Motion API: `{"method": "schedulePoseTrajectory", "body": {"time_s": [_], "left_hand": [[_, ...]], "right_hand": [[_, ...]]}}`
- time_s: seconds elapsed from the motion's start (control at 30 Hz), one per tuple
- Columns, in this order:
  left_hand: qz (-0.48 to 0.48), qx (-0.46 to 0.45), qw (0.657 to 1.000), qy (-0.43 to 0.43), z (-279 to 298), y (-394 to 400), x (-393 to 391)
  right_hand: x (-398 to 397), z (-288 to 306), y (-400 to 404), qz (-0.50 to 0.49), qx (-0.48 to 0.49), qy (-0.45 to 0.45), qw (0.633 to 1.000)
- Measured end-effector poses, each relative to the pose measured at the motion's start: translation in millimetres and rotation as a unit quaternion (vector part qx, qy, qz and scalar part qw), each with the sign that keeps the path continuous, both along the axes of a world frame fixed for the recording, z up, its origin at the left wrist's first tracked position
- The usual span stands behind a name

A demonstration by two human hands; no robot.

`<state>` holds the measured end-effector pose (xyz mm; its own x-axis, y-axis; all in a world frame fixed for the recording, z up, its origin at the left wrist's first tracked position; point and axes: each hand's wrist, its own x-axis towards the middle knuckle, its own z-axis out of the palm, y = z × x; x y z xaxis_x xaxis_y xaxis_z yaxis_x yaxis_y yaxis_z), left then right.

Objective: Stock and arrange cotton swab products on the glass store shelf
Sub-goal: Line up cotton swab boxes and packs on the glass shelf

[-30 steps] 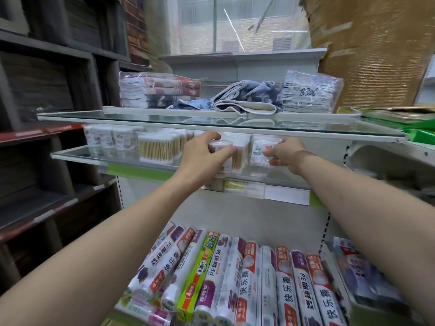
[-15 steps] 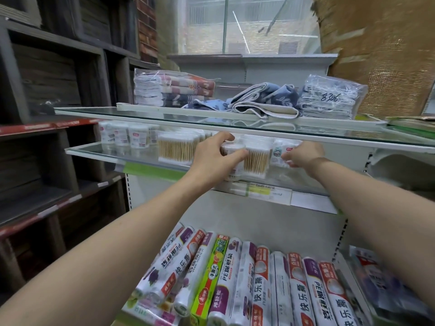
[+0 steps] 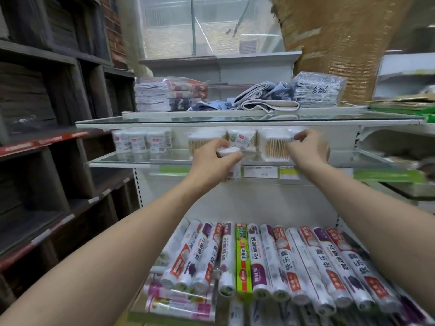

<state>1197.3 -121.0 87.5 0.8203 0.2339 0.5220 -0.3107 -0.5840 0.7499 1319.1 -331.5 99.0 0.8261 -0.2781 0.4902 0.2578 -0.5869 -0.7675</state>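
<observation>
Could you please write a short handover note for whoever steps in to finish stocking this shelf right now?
Left hand grips a round cotton swab tub at the front edge of the lower glass shelf, not yet set down.
Right hand pinches something small at the clear box of wooden swabs on that shelf.
Done: white tubs lined up at left, swab boxes in the middle.
Left: place the held tub and straighten the row.
</observation>
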Motion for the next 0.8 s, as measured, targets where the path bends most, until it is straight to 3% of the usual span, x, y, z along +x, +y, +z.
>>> {"method": "schedulePoseTrajectory", "body": {"time_s": [0.43, 0.8], "left_hand": [[0.105, -0.047, 0.993, 0.015, 2, 101, -30], [0.215, -0.097, 0.972, 0.014, 5, 168, -24]], "right_hand": [[-46, -7, 160, 0.198, -0.020, -0.035, 0.979], [-44, -6, 237, 0.299, -0.014, -0.062, 0.952]]}}
